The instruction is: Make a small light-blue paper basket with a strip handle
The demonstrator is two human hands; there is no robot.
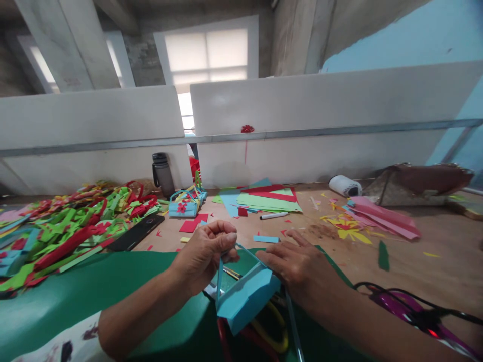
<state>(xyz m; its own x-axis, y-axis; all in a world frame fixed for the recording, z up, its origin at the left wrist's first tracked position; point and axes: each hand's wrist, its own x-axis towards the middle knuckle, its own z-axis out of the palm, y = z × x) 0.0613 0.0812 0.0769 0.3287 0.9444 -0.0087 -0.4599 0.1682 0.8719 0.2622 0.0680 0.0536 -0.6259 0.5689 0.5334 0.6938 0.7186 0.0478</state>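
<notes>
A small light-blue folded paper basket (pixel 249 296) with a thin strip handle tilts in front of me, above the green mat. My left hand (pixel 207 256) pinches the bent strip handle between thumb and fingers. At the basket's right end, my right hand (pixel 302 271) holds its edge, with the fingertips near where the strip meets the side; the thumb is mostly hidden. Beneath the basket lie scissors (pixel 277 329) with yellow and red handles, partly covered. A box cutter (pixel 232 272) shows behind the handle loop.
Green mat (pixel 124 281) covers the near table. Leftward are a heap of paper pieces (pixel 75 226), a phone (pixel 138 232) and a bottle (pixel 162 173). Blue baskets (pixel 183 207), coloured sheets (pixel 267 198) and a marker (pixel 273 215) lie ahead. A purple glue gun (pixel 402 301) with a cable sits right.
</notes>
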